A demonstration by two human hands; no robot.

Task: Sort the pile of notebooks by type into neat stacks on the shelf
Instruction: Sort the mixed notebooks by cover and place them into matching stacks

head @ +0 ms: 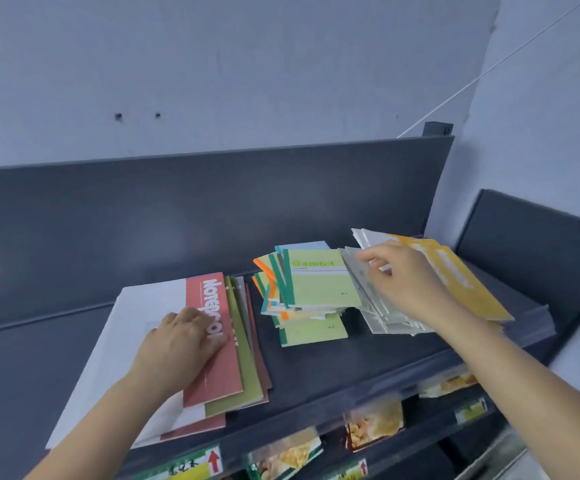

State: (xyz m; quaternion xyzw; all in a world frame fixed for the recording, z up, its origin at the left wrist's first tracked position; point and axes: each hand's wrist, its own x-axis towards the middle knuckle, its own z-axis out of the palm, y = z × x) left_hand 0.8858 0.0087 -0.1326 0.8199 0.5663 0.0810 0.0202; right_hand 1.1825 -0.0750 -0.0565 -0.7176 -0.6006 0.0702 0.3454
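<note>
Three groups of notebooks lie on the dark grey shelf (316,368). At the left is a stack of large notebooks (212,368) with a red-and-white cover on top and olive and maroon ones fanned beneath. My left hand (181,344) rests flat on that top cover. In the middle sits an uneven pile of small green notebooks (312,289) with teal and orange spines. At the right lies a spread of white and yellow notebooks (454,278). My right hand (399,275) reaches over it, its fingers curled on the white edges of that pile.
The shelf has a tall dark back panel (212,209) against a pale wall. A second dark shelf unit (541,244) stands at the right. Below the front edge hang price labels and packaged goods (371,424). Bare shelf shows between the left stack and the middle pile.
</note>
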